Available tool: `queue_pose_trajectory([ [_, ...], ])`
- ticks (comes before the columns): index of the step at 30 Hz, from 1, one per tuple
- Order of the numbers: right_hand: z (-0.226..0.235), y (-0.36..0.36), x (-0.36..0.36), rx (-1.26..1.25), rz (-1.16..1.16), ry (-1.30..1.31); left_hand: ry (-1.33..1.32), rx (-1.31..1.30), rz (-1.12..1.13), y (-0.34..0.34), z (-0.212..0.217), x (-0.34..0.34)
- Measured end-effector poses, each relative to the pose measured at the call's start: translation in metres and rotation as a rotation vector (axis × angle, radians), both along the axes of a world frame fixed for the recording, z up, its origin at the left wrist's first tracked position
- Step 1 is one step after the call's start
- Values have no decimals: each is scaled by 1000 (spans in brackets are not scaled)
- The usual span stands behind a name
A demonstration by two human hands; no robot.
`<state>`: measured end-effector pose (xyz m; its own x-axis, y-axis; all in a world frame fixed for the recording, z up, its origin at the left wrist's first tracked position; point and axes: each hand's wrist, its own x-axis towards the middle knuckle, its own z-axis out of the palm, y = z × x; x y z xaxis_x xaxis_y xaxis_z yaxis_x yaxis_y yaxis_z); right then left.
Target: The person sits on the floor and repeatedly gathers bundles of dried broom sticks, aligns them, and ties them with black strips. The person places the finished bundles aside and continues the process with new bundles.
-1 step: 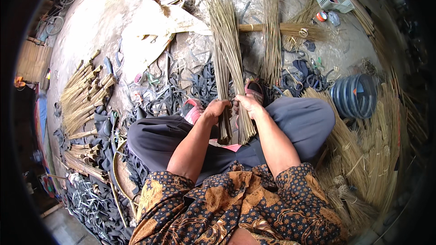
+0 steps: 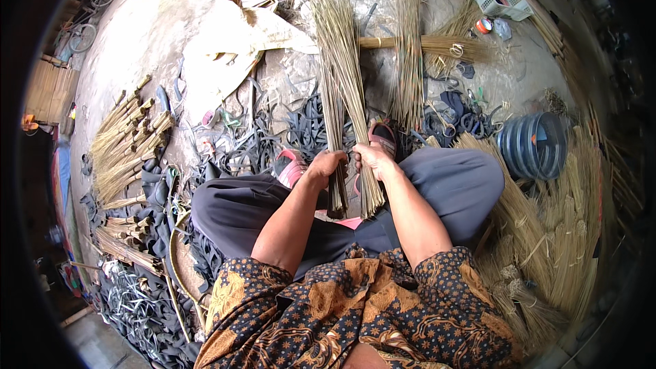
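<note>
Person sits cross-legged on the floor. Left hand [image 2: 324, 166] is clenched around a thin bundle of sticks [image 2: 333, 123], gripping it near the lower end. Right hand [image 2: 372, 158] is closed around a thicker bundle [image 2: 345, 61] just beside it, also near the butt end. Both bundles rise from the lap and fan away over the ground; the lower ends rest above the grey trousers [image 2: 451, 184]. Another loose bundle [image 2: 408, 55] lies on the ground beyond the right hand. Finished tied brooms [image 2: 126, 143] lie well to the left. Black rubber strips [image 2: 301, 126] are scattered between. A blue-grey coil [image 2: 533, 145] sits at right.
</note>
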<state>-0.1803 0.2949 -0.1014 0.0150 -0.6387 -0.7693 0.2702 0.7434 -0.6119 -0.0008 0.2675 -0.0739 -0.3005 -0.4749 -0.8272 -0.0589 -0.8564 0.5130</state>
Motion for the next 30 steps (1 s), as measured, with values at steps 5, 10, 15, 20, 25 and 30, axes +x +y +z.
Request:
queue_pose_trajectory([
  [5, 21, -18, -7, -262, 113, 636, -149, -121, -17, 3, -10, 0],
  [10, 61, -51, -69, -360, 82, 1092, -97, -178, 139, 1, 8, 2],
  [15, 64, -54, -157, -95, 148, 1249, 88, -211, 293, -14, 74, 7],
  [20, 22, -55, -194, 133, 456, 1393, 176, -447, 330, -5, 148, 23],
  [25, -2, -50, -224, 109, 601, 1443, 90, -643, 324, -5, 178, 44],
  [30, 17, -21, -237, 211, 634, 1408, 71, -705, 274, -12, 179, 41],
])
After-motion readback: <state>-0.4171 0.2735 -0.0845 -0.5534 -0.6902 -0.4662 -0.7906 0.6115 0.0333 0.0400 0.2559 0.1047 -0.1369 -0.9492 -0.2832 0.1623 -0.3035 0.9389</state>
